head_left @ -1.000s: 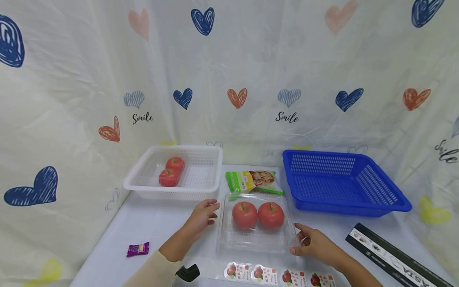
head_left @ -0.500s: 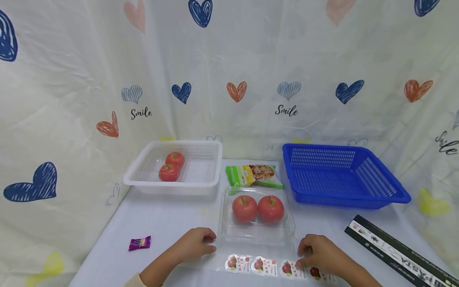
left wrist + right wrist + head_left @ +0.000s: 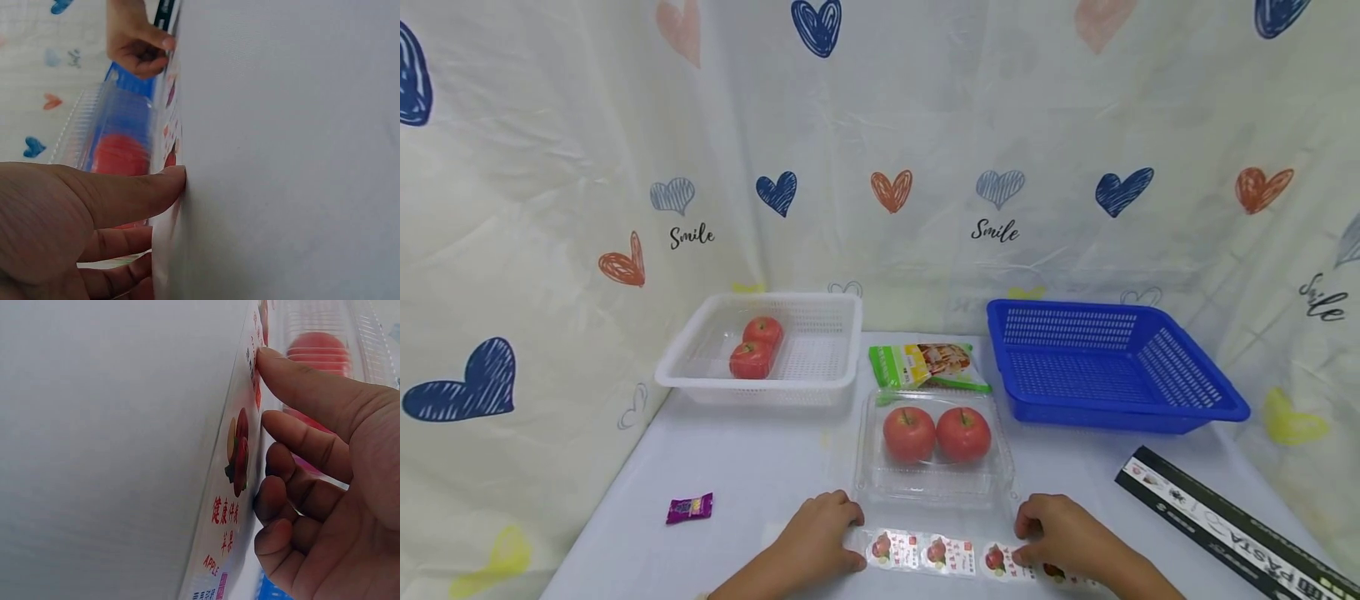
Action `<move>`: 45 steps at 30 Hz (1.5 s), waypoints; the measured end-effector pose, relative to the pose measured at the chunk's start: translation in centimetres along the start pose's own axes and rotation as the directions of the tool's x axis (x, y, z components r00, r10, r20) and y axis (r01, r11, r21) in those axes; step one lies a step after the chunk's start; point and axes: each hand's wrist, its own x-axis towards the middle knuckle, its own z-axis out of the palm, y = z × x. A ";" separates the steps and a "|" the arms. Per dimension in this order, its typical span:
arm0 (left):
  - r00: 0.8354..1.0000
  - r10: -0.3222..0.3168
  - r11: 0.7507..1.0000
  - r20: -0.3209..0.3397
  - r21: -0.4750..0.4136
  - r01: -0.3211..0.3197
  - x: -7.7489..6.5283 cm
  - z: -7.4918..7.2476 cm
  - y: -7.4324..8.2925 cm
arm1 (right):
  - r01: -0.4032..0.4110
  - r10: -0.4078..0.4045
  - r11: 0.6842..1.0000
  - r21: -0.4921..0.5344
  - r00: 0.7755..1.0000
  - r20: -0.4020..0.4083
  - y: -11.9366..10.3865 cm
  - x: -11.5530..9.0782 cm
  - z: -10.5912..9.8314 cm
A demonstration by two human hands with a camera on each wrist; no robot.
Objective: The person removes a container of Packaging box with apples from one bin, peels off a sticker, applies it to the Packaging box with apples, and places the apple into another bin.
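Observation:
A strip of apple stickers [image 3: 949,554] lies flat on the table at the near edge. My left hand [image 3: 820,537] rests at its left end; the thumb [image 3: 147,195] touches the surface there, with its fingers relaxed. Over the right part of the strip is my right hand [image 3: 1067,533]. Its thumb [image 3: 300,375] touches a sticker, while the other fingers bend loosely against the strip, and it covers part of the stickers. Just beyond the strip stands a clear plastic clamshell box [image 3: 934,485] with two red apples [image 3: 910,434] inside, between and ahead of the hands.
A white basket [image 3: 760,385] at the back left holds a clear pack of two apples [image 3: 751,360]. A blue basket [image 3: 1120,412] stands back right. Behind the clamshell lies a green food packet [image 3: 925,367]. A purple wrapped packet [image 3: 689,508] is left; a long black box [image 3: 1225,525] right.
Both hands have moved from the sides of the clamshell box down toward me to the sticker strip. The left hand then shifted right onto the strip's left end. The box has stayed in place.

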 end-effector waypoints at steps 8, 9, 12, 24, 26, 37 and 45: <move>0.993 -0.037 0.988 0.115 -0.146 0.053 0.2 -0.6 0.4 | 0.067 -0.067 0.998 -0.001 0.997 0.028 -0.6 -0.6 -0.2; 0.989 -0.036 0.981 0.140 -0.185 0.062 0.2 -0.7 0.4 | 0.088 -0.088 0.996 -0.013 0.996 0.034 -0.7 -0.7 -0.2; 0.977 -0.020 0.955 0.214 -0.286 0.082 0.4 -1.4 0.4 | 0.152 -0.150 0.987 -0.056 0.988 0.042 -1.4 -1.2 -0.3; 0.917 0.228 0.778 0.327 -0.628 0.030 1.1 -3.3 0.9 | 0.438 -0.438 0.899 0.022 0.894 0.097 -6.5 -2.6 -0.9; 0.909 0.264 0.733 0.322 -0.680 0.028 1.4 -3.5 1.1 | 0.551 -0.550 0.834 -0.015 0.834 0.046 -7.4 -2.4 -0.7; 0.870 0.384 0.497 0.311 -0.863 0.089 3.0 -3.9 2.9 | 0.878 -0.908 0.388 -0.281 0.312 -0.278 -10.1 -0.3 1.8; 0.861 0.396 0.402 0.319 -0.904 0.150 3.0 -3.8 2.6 | 0.885 -0.933 0.301 -0.354 0.197 -0.301 -10.6 0.3 2.3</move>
